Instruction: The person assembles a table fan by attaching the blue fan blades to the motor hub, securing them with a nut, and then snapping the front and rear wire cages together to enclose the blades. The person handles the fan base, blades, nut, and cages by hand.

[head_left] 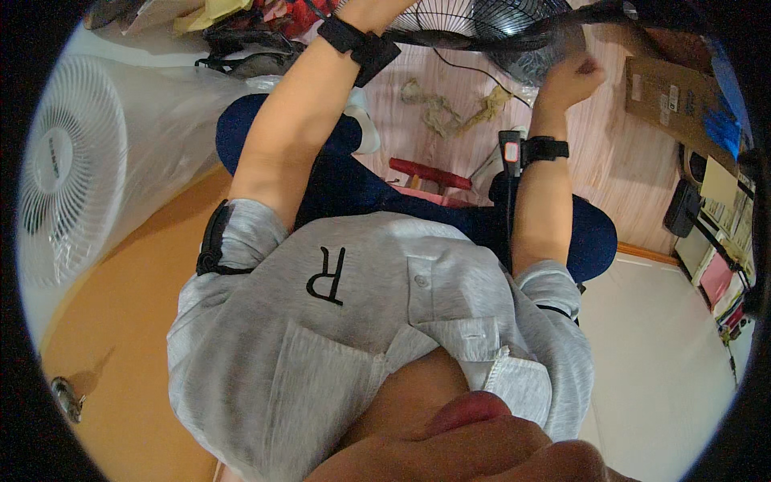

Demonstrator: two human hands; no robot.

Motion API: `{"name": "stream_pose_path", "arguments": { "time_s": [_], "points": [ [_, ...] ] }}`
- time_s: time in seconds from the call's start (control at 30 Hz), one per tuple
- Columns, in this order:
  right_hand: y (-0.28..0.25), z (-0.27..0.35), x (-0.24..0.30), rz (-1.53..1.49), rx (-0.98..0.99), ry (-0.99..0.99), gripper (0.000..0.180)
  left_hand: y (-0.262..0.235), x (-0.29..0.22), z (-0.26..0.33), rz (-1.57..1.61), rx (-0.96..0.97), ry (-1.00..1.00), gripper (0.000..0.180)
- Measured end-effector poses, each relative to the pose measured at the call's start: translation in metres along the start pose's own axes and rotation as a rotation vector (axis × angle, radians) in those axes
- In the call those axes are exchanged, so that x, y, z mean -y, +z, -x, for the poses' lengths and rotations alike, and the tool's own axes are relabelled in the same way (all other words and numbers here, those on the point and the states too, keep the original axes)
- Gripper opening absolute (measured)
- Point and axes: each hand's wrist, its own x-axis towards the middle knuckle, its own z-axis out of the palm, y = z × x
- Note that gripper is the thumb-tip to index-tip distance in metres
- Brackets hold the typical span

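Note:
A fan's black wire cage (514, 20) crosses the top edge. My left hand (381, 12) reaches to that cage at the top edge; its fingers are cut off, so what it touches stays unseen. To the right, my right hand (572, 80) is held above the floor with its fingers curled closed. What lies in those fingers, if anything, I cannot make out. Close by it is crumpled clear plastic (528, 68), below the cage. Black straps with small devices sit on both wrists, the left wrist strap (360, 50) and the right wrist strap (548, 149).
A white fan (72, 169) in clear plastic stands at the left. Tangled pale strips (442, 108) and a dark cord (486, 74) lie on the wood-patterned floor. A red piece (430, 173) is between my legs. A cardboard box (671, 96) and a blue glove-like thing (724, 128) are at right.

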Motion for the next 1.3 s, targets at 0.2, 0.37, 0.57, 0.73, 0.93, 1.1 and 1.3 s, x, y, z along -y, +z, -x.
{"name": "stream_pose_path", "arguments": {
  "time_s": [0.2, 0.37, 0.57, 0.73, 0.93, 1.1, 1.3],
  "points": [
    [0.007, 0.12, -0.147, 0.605, 1.039, 0.05, 0.036, -0.004, 0.015, -0.015, -0.081, 0.035, -0.087, 0.048],
    [0.011, 0.247, -0.167, 0.503, 1.229, -0.172, 0.044, -0.003, 0.032, -0.023, 0.173, -0.05, -0.143, 0.045],
    [-0.009, 0.253, -0.158, 0.646, 1.334, 0.222, 0.025, -0.017, 0.045, -0.015, 0.21, -0.014, -0.391, 0.045],
    [-0.007, 0.156, -0.14, 0.307, 0.637, 0.117, 0.015, -0.027, 0.043, -0.005, 0.319, 0.006, -0.471, 0.042],
    [-0.027, 0.048, -0.039, -0.408, 0.035, 0.413, 0.016, -0.038, 0.057, -0.005, 0.147, -0.02, -0.373, 0.05],
    [-0.08, 0.02, 0.076, -0.301, -0.024, 0.085, 0.013, -0.056, 0.04, 0.005, 0.415, -0.022, -0.389, 0.048],
    [-0.092, 0.018, 0.119, -0.064, -0.012, -0.554, 0.015, -0.071, -0.012, 0.04, 0.624, 0.049, -0.477, 0.045]
  ]
}}
